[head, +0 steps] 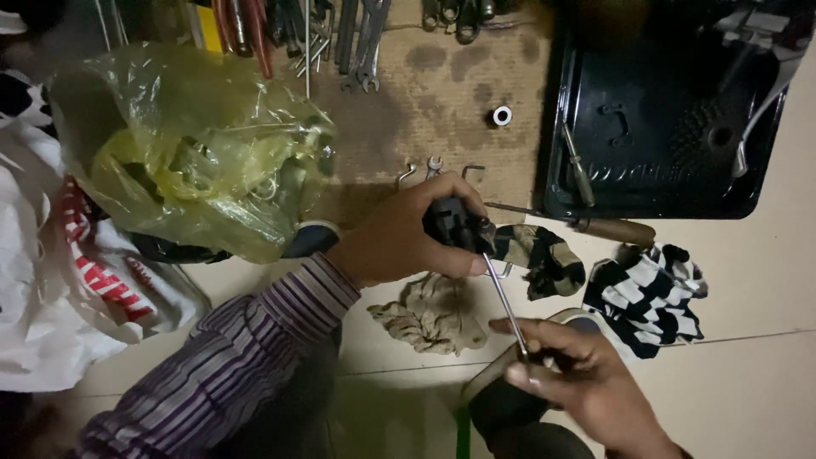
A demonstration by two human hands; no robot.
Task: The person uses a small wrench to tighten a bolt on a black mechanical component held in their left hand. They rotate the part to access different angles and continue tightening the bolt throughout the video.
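The left hand (404,234) is closed around the black handle of a screwdriver (476,255), whose thin metal shaft slants down and to the right. The right hand (586,374) is curled around a dark rounded part (510,399) at the bottom edge of the view, with its fingers (531,327) steadying the shaft where the tip meets that part. This looks like the driving step, with the tip seated and guided; the next move probably calls for keeping the shaft straight and the part held firm while the handle turns.

Just behind the hands lie a crumpled tan rag (433,314), a camouflage cloth (540,255) and a black-and-white cloth (650,293) on the pale floor (748,382). Farther off sit a black tray (663,127), a wooden-handled tool (595,228), a row of wrenches (361,42) on a brown mat (459,93), and a yellow plastic bag (191,149).
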